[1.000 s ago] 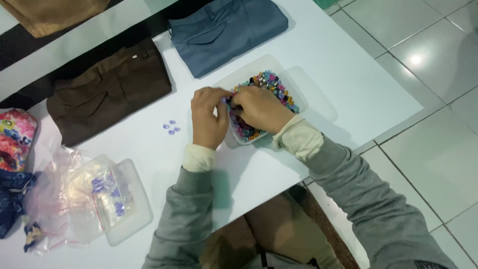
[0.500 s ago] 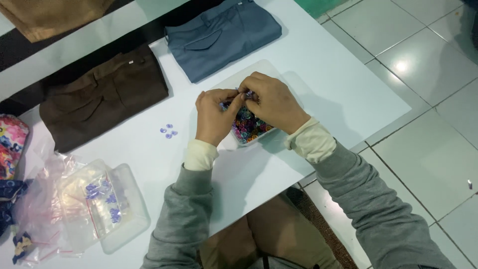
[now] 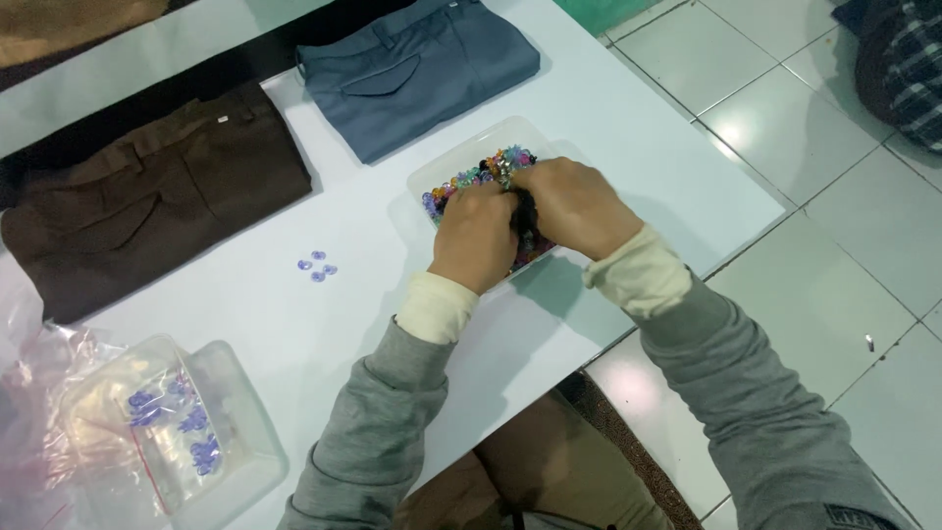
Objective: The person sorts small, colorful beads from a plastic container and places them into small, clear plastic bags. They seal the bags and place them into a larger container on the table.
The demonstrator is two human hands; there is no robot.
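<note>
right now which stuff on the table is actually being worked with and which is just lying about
In use:
left hand
right hand
clear tray of coloured beads
dark piece pinched between both hands

Lying about:
four loose purple beads
brown trousers
grey-blue trousers
lidded clear box
bagged purple beads

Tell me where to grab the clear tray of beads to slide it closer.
Take the clear tray by its bare far-left rim, coming from the left. Both the left hand and right hand cover its near half, and the blue trousers lie close behind it.
</note>
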